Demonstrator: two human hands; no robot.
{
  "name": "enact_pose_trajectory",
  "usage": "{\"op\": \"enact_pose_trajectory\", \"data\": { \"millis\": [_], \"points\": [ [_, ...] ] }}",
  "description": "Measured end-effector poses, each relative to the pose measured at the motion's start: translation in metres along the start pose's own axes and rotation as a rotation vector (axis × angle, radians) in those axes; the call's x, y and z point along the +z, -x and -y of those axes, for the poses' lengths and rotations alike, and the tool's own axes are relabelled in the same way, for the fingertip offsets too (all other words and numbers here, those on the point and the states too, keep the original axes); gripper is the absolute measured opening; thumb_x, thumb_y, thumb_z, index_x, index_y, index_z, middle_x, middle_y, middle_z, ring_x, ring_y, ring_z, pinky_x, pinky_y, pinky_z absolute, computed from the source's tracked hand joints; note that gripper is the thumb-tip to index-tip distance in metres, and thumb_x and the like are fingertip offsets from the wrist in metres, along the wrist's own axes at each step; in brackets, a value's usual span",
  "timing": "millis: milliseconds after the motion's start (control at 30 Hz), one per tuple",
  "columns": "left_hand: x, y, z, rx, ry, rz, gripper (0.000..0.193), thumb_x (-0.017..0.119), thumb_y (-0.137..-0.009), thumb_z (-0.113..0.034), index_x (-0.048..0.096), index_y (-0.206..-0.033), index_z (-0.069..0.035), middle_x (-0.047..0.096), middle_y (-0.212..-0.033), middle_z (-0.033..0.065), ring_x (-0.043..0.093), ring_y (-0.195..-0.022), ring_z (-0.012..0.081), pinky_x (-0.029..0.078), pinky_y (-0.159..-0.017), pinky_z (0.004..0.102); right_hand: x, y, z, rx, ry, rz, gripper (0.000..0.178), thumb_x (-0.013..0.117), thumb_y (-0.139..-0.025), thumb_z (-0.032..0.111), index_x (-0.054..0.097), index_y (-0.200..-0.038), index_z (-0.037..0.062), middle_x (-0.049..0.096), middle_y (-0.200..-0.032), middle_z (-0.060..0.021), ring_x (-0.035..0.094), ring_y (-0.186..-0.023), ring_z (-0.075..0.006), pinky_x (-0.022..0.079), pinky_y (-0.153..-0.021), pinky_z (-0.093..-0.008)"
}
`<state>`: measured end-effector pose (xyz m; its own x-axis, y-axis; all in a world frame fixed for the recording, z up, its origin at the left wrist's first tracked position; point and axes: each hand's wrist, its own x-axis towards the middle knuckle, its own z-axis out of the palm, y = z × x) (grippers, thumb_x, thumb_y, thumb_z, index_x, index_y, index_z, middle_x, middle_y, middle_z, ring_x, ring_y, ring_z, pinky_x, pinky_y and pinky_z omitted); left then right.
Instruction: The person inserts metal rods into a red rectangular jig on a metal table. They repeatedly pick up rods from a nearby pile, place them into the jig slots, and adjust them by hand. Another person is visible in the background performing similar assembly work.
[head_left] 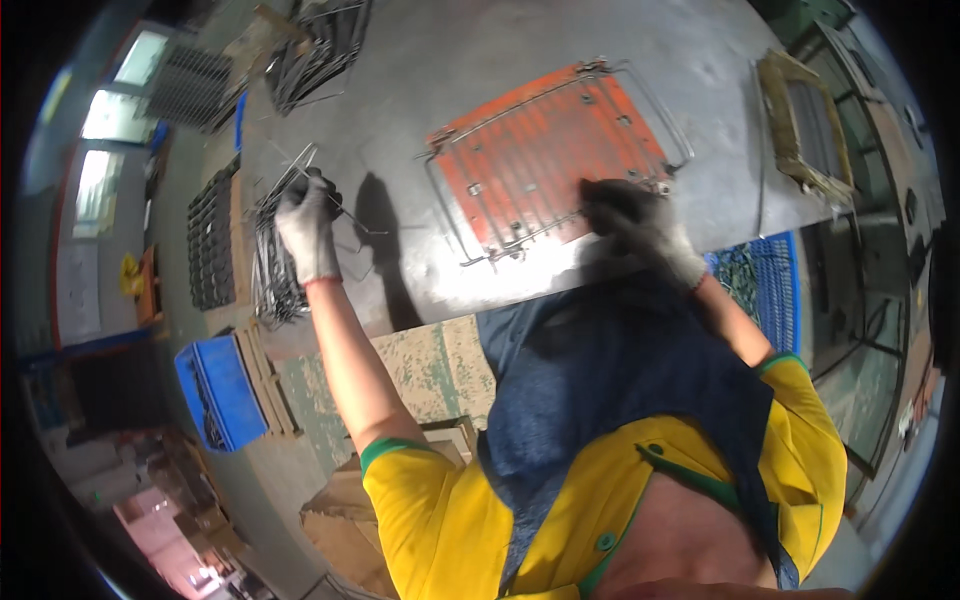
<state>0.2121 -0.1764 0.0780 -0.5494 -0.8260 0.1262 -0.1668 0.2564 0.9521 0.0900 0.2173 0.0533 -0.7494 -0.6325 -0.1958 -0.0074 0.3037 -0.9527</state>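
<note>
My left hand (308, 222), in a grey glove, grips a thin bent wire piece (345, 210) above a pile of wire parts (272, 265) at the left edge of the metal table (440, 60). My right hand (635, 222), in a dark-palmed glove, rests on the near right corner of an orange jig plate (545, 150). A wire rack frame (560, 100) lies over that plate. The fingers of my right hand are blurred, so what they hold is unclear.
More wire racks (320, 45) are stacked at the table's far left. A rectangular metal frame (805, 130) lies on the right. Blue crates (220, 390) (765, 275) stand by the table, with black grids (210, 240) and cardboard (345, 520) on the left.
</note>
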Motion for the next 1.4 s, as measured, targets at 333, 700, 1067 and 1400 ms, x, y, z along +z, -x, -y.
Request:
{"op": "enact_pose_trajectory", "data": {
  "millis": [333,700,1067,1400],
  "points": [
    [0.210,0.140,-0.053,-0.584,0.871,0.631,0.018,0.053,-0.095,-0.011,0.056,-0.103,0.005,0.058,-0.074,0.0098,0.059,-0.065,0.0195,0.052,-0.062,0.0331,-0.003,0.004,-0.014,-0.536,0.422,-0.163,0.043,0.065,-0.084,0.023,0.055,-0.124,0.0120,0.064,-0.090,-0.0069,0.064,-0.080,-0.0205,0.052,-0.073,-0.0345],
    [0.286,0.129,-0.048,-0.470,0.582,0.729,0.010,0.054,-0.090,-0.002,0.059,-0.089,0.006,0.060,-0.071,0.0109,0.060,-0.058,0.0187,0.052,-0.055,0.0288,-0.039,-0.007,-0.049,-0.164,0.342,-0.408,0.037,0.053,-0.094,0.041,0.064,-0.102,0.0066,0.064,-0.071,-0.0076,0.063,-0.053,-0.0174,0.051,-0.053,-0.0336],
    [0.300,0.117,-0.039,0.707,-0.699,0.531,0.033,0.062,-0.087,-0.034,0.063,-0.101,-0.004,0.066,-0.100,0.0145,0.064,-0.091,0.0319,0.050,-0.077,0.0415,-0.050,-0.019,-0.047,0.164,0.051,-0.278,0.034,0.048,-0.098,0.034,0.062,-0.107,0.0038,0.066,-0.073,-0.0088,0.062,-0.048,-0.0167,0.050,-0.049,-0.0306],
    [0.302,0.132,-0.032,1.063,-0.961,0.396,0.039,0.060,-0.084,-0.039,0.061,-0.107,-0.008,0.057,-0.107,0.0093,0.047,-0.110,0.0269,0.033,-0.097,0.0532,-0.061,-0.013,-0.048,0.034,0.392,-0.447,0.037,0.058,-0.092,0.035,0.062,-0.115,0.0051,0.067,-0.093,-0.0136,0.068,-0.079,-0.0239,0.053,-0.071,-0.0373]
  ]
}}
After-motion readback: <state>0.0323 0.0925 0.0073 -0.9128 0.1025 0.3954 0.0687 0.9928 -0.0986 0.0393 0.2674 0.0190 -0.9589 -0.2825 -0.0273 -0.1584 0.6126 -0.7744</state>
